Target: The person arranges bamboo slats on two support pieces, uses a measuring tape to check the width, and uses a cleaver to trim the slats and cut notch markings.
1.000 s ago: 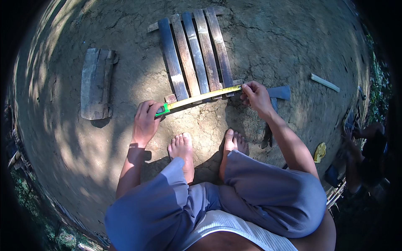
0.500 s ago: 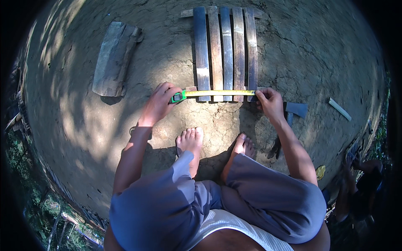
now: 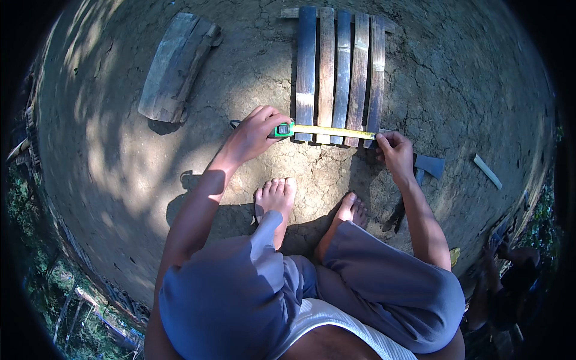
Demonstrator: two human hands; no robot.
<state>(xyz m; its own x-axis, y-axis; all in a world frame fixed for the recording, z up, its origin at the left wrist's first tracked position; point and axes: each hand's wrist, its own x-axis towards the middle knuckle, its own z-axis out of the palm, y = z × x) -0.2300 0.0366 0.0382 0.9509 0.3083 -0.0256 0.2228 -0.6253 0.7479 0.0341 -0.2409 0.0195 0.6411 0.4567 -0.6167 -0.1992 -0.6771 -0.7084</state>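
My left hand [image 3: 259,133] is closed around a green and black tape measure [image 3: 283,129] beside the near end of the leftmost slat. Its yellow blade [image 3: 336,131] stretches across the near ends of several bamboo slats [image 3: 342,72], which lie side by side with narrow gaps. At the blade's far right end, my right hand [image 3: 397,155] pinches the tip between thumb and fingers, next to the rightmost slat. A crosspiece [image 3: 290,13] shows under the slats' far ends; another is mostly hidden beneath the near ends.
A split log [image 3: 174,69] lies at the upper left on cracked earth. An axe [image 3: 429,166] rests just right of my right hand, with a pale stick [image 3: 488,172] beyond it. My bare feet [image 3: 276,198] stand before the slats. Another person [image 3: 510,282] is at the lower right.
My left hand has brought the tape case rightward, closer to the leftmost slat, and the exposed blade is shorter. My right hand still pinches the tip. The whole view has shifted slightly.
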